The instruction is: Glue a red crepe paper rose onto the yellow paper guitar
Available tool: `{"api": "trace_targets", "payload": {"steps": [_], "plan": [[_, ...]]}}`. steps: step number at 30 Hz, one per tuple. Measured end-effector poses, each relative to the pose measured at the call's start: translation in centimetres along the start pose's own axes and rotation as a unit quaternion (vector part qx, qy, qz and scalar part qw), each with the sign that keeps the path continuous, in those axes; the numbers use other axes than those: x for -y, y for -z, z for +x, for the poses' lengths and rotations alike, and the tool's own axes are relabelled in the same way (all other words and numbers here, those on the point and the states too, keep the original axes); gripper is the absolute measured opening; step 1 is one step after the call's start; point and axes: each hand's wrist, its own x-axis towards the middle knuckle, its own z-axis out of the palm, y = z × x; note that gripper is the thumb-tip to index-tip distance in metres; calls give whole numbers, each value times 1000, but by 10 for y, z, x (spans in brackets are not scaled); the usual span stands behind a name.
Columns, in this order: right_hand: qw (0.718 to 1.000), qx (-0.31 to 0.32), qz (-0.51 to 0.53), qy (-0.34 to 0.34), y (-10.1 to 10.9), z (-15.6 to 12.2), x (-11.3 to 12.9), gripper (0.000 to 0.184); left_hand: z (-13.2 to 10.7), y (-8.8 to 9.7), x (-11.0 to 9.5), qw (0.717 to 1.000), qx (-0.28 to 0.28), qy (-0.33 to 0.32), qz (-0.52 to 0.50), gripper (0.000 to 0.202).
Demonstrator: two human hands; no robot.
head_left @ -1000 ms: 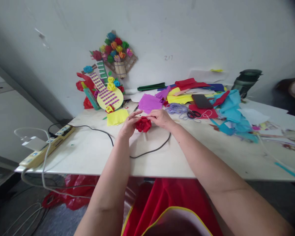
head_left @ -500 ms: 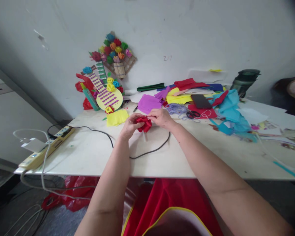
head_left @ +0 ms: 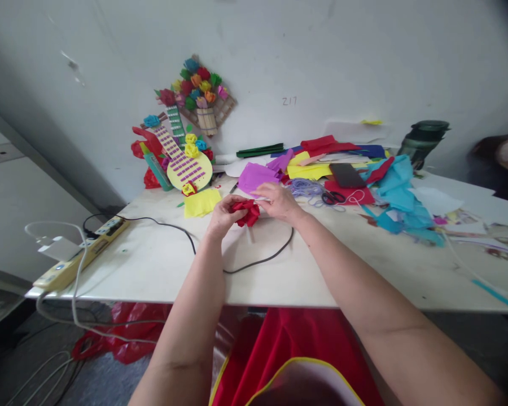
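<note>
A red paper flower (head_left: pixel 246 211) is held between both my hands over the middle of the white table (head_left: pixel 161 265). My left hand (head_left: pixel 222 216) is curled round its left side, thumb and fingers closed on it. My right hand (head_left: pixel 278 203) pinches its right edge with fingertips pressed on the petals. A thin pale stem shows just below the flower. A black cable (head_left: pixel 258 260) loops on the table under my hands.
A yellow paper guitar craft (head_left: pixel 182 160) and a paper flower bouquet (head_left: pixel 198 90) lean on the wall. Coloured paper sheets (head_left: pixel 317 160), black scissors (head_left: pixel 332 197), teal paper (head_left: pixel 400 189) and a dark bottle (head_left: pixel 423 138) crowd the far right. A power strip (head_left: pixel 80 254) lies left. Another person (head_left: pixel 506 160) sits far right.
The flower has been gathered tighter and raised slightly; my left fingers, earlier spread above it, have closed round it. My right hand shifted a little over the flower's top.
</note>
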Motion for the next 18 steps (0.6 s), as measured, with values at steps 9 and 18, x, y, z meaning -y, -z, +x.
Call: {"api": "trace_targets", "payload": {"steps": [9, 18], "plan": [[991, -89, -92, 39, -1, -5, 3, 30, 2, 8, 2, 993, -103, -55, 1, 28], [985, 116, -123, -42, -11, -11, -1, 26, 6, 12, 6, 981, -175, -79, -6, 26]]}}
